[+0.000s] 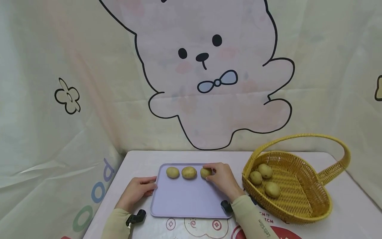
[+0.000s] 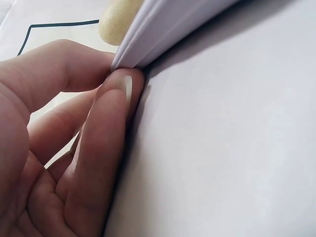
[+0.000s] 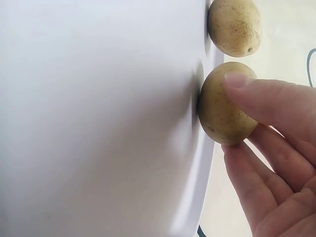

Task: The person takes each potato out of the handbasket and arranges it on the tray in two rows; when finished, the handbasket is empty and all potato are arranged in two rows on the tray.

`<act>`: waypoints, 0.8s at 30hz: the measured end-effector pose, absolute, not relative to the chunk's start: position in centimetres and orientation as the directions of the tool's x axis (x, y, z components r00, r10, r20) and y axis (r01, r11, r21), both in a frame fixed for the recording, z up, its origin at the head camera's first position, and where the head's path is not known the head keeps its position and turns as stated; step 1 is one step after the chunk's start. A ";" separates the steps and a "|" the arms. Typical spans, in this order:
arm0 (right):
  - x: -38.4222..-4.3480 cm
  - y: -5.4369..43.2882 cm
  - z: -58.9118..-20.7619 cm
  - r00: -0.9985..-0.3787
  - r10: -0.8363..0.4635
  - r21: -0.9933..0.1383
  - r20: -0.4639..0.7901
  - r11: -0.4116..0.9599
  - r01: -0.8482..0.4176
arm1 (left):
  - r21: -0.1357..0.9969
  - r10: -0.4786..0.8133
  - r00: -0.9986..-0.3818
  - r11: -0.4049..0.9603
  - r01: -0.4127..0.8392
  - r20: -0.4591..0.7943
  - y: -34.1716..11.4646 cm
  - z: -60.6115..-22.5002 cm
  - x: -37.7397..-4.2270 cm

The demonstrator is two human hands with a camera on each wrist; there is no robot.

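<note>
A pale lilac tray (image 1: 185, 200) lies on the table, with a row of three small potatoes along its far side. My right hand (image 1: 223, 180) pinches the rightmost potato (image 3: 217, 111) between thumb and fingertips, close over the tray surface near the rim. Left of it sit the middle potato (image 1: 189, 172) and the leftmost potato (image 1: 172, 172), both untouched. At the tray's left edge, my left hand (image 1: 138, 190) grips the rim between thumb and fingers, seen closely in the left wrist view.
To the right stands a yellow woven basket (image 1: 304, 217) with a tall arched handle (image 1: 301, 135). Three potatoes (image 1: 272, 189) lie in its left part. A white cloth (image 1: 140, 162) covers the table, printed near the front, and a curtain with a bear drawing hangs behind.
</note>
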State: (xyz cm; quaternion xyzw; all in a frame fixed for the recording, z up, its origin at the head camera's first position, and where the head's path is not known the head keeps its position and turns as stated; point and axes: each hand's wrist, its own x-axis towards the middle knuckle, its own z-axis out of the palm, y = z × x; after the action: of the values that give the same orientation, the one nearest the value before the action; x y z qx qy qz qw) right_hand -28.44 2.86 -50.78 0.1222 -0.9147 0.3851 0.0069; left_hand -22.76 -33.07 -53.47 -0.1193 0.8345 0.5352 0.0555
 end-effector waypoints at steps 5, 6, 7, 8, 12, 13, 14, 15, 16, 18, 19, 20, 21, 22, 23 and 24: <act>-28.2 3.0 -50.5 -0.966 -0.232 -0.701 0.117 0.669 -0.246 | 0.879 -0.141 -0.963 0.393 -0.268 -0.230 -33.1 -53.6 -22.9; -28.2 3.0 -50.5 -0.965 -0.234 -0.701 0.118 0.668 -0.248 | 0.879 -0.139 -0.963 0.395 -0.268 -0.232 -33.1 -53.6 -22.9; -28.2 3.1 -50.5 -0.966 -0.232 -0.705 0.117 0.665 -0.245 | 0.878 -0.137 -0.963 0.397 -0.267 -0.231 -33.1 -53.6 -22.9; -28.2 3.1 -50.5 -0.967 -0.227 -0.712 0.112 0.661 -0.238 | 0.877 -0.135 -0.964 0.402 -0.265 -0.229 -33.1 -53.5 -22.9; -28.3 3.2 -50.5 -0.970 -0.214 -0.723 0.117 0.651 -0.231 | 0.873 -0.132 -0.966 0.414 -0.258 -0.223 -33.1 -53.5 -23.0; -28.4 3.2 -50.5 -0.970 -0.213 -0.725 0.117 0.649 -0.229 | 0.873 -0.133 -0.966 0.416 -0.256 -0.220 -33.1 -53.5 -23.0; -28.4 3.2 -50.5 -0.969 -0.214 -0.723 0.120 0.650 -0.233 | 0.872 -0.132 -0.967 0.417 -0.256 -0.220 -33.1 -53.5 -23.0; -28.4 3.2 -50.5 -0.969 -0.215 -0.722 0.123 0.650 -0.236 | 0.872 -0.132 -0.966 0.417 -0.257 -0.222 -33.1 -53.5 -23.0; -28.4 3.3 -50.4 -0.968 -0.216 -0.722 0.124 0.649 -0.237 | 0.872 -0.133 -0.966 0.417 -0.258 -0.222 -33.1 -53.5 -23.0; -28.3 3.3 -50.2 -0.969 -0.215 -0.722 0.120 0.652 -0.234 | 0.872 -0.133 -0.965 0.414 -0.261 -0.225 -33.0 -53.4 -23.0; -28.3 3.3 -50.1 -0.969 -0.214 -0.720 0.122 0.653 -0.235 | 0.872 -0.131 -0.965 0.413 -0.262 -0.228 -33.0 -53.5 -23.0; -28.2 3.2 -49.9 -0.969 -0.214 -0.718 0.123 0.654 -0.236 | 0.872 -0.127 -0.965 0.414 -0.261 -0.228 -33.0 -53.5 -23.0; -28.0 3.1 -49.6 -0.970 -0.214 -0.720 0.118 0.654 -0.232 | 0.872 -0.126 -0.966 0.416 -0.258 -0.226 -33.0 -53.5 -23.0; -27.7 3.0 -49.3 -0.969 -0.218 -0.721 0.115 0.653 -0.232 | 0.872 -0.127 -0.966 0.416 -0.259 -0.226 -33.1 -53.6 -22.9; -27.4 2.9 -49.0 -0.968 -0.225 -0.724 0.113 0.649 -0.235 | 0.871 -0.128 -0.966 0.417 -0.259 -0.226 -33.2 -53.6 -22.9; -27.1 2.7 -48.6 -0.965 -0.236 -0.727 0.113 0.642 -0.242 | 0.870 -0.132 -0.965 0.419 -0.262 -0.227 -33.3 -53.6 -22.8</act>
State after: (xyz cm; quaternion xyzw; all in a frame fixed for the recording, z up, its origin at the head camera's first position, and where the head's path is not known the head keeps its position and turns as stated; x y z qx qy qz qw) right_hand -27.07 2.74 -48.59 0.1320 -0.9061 0.4020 0.0040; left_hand -22.75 -33.33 -53.64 -0.1171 0.8400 0.5261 0.0616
